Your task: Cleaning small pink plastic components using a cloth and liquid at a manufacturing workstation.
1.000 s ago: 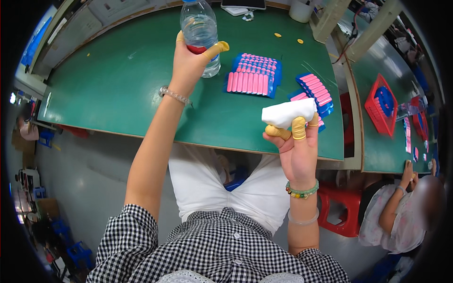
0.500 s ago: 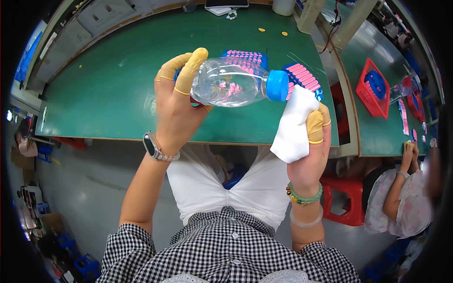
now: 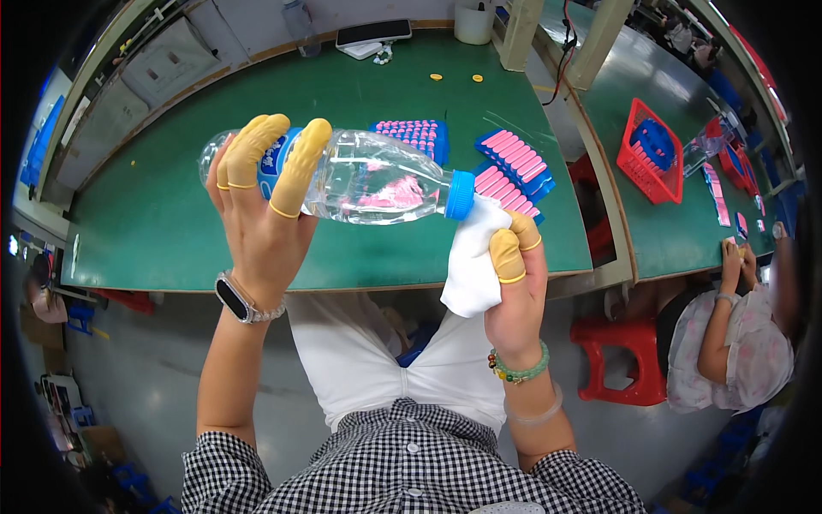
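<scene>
Green table [image 3: 154, 223], bearing blue trays of pink pieces [image 3: 514, 167]. Clear water bottle [image 3: 368, 182], tipped sideways above table edge, gripped by left hand [image 3: 261, 218]. White cloth [image 3: 475, 261], pinched in right hand [image 3: 514, 283], touching blue cap [image 3: 460, 194].

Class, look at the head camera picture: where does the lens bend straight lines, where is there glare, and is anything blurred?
Head view: the green table edge bows toward the rim, with black corners from the fisheye; bright highlights sit on the clear bottle held by the left hand and on the shiny floor; the right hand with the white cloth is sharp; the far edges look soft.
</scene>
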The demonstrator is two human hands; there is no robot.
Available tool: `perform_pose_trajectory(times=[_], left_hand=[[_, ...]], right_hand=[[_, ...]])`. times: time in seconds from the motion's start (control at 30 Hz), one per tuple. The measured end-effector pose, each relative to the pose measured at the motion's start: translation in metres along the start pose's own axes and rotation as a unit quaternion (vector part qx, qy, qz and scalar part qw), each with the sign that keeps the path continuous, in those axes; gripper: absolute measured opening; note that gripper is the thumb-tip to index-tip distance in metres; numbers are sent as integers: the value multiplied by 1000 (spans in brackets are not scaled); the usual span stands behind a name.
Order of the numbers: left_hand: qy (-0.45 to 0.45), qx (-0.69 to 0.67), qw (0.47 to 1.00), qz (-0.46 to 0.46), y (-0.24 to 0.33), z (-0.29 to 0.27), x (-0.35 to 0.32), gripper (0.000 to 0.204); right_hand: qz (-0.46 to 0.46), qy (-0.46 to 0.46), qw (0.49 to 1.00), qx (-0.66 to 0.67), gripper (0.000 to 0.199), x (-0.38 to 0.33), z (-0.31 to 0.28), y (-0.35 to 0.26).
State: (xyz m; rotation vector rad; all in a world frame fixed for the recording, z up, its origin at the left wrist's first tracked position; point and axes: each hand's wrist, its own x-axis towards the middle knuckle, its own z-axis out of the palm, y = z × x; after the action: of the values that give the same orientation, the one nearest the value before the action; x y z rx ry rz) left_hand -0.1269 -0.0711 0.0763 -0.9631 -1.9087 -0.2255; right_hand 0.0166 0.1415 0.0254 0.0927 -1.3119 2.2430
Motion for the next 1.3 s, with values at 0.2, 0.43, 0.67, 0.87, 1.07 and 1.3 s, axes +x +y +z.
perform_pose_trajectory(times=[0.2, 0.43, 0.67, 0.87, 1.07, 1.3], left_hand=[[22, 50, 998, 27, -11, -7, 6, 61], [33, 86, 995, 31, -20, -19, 4, 52], [22, 96, 992, 80, -19, -28, 3, 50], [12, 115, 990, 84, -19, -35, -6, 50], [13, 124, 989, 77, -18, -33, -4, 52], [6, 117, 993, 15, -17, -24, 4, 62]], right_hand=[[35, -9, 999, 28, 25, 4, 0, 11], [63, -12, 996, 67, 32, 6, 2, 21], [92, 58, 990, 89, 33, 8, 0, 36], [77, 110, 989, 58, 33, 12, 8, 35], [91, 96, 988, 82, 34, 12, 13, 36], [63, 4, 992, 110, 34, 7, 9, 41]])
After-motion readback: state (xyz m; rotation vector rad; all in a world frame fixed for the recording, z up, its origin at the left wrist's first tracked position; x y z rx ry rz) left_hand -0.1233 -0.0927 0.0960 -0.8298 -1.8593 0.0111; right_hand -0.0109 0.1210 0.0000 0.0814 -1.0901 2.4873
